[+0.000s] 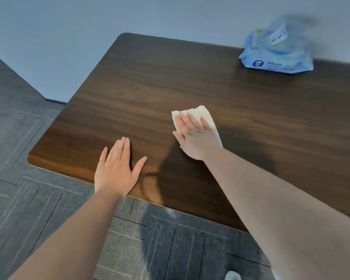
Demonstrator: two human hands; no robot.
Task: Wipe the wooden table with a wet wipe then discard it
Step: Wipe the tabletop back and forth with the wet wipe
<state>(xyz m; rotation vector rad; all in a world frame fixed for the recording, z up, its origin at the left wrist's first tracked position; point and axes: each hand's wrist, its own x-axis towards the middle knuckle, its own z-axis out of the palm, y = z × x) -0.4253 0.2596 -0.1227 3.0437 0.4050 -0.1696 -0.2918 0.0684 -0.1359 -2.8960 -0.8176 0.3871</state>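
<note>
table (190, 77) mid: open | far right: wipes pack (275, 55) blocks

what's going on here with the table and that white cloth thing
A person is wiping a wooden table with a white wet wipe. The right hand is pressed flat on the wipe near the middle of the tabletop, while the left hand rests flat and empty on the table by its near edge. A blue pack of wipes sits at the far right of the table. The wipe has not been thrown away yet.
</note>
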